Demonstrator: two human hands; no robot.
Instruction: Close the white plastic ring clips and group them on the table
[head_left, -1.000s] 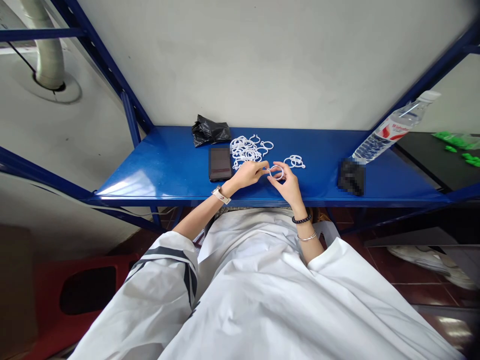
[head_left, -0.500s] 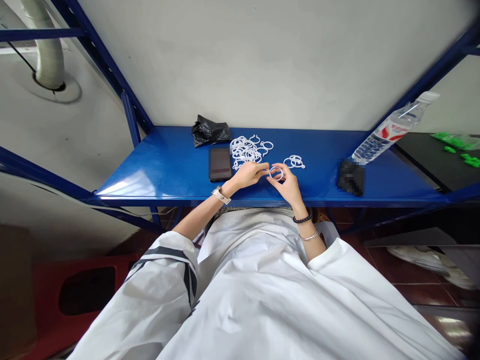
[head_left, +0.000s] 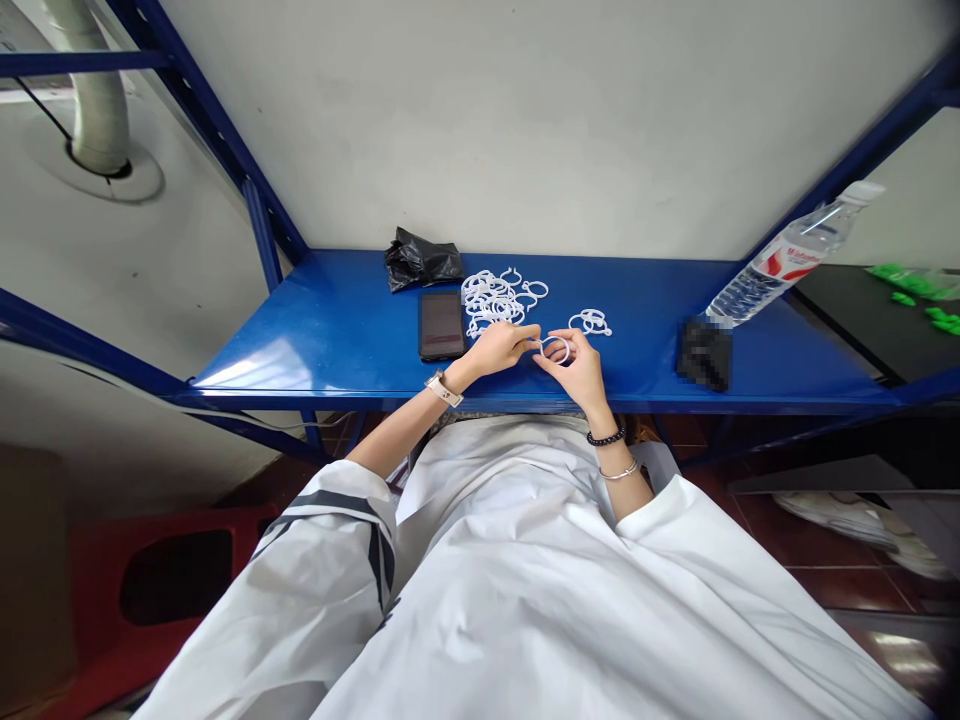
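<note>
Over the blue shelf (head_left: pixel 330 340), my left hand (head_left: pixel 499 347) and my right hand (head_left: pixel 581 368) both pinch one white plastic ring (head_left: pixel 556 347) between their fingertips. Just behind my left hand lies a pile of several white rings (head_left: pixel 495 294). A smaller cluster of rings (head_left: pixel 590 321) rests behind my right hand. My left wrist carries a watch, my right wrist two bracelets.
A dark phone (head_left: pixel 441 325) lies flat left of the ring pile, with a crumpled black bag (head_left: pixel 421 262) behind it. A blurred dark object (head_left: pixel 703 352) and a tilted water bottle (head_left: pixel 787 256) sit to the right. Blue frame posts stand at both sides. A red stool (head_left: pixel 135 590) is low left.
Almost nothing differs. Both hands stay pinched on the same ring, with only slight finger shifts and a small camera drift.
</note>
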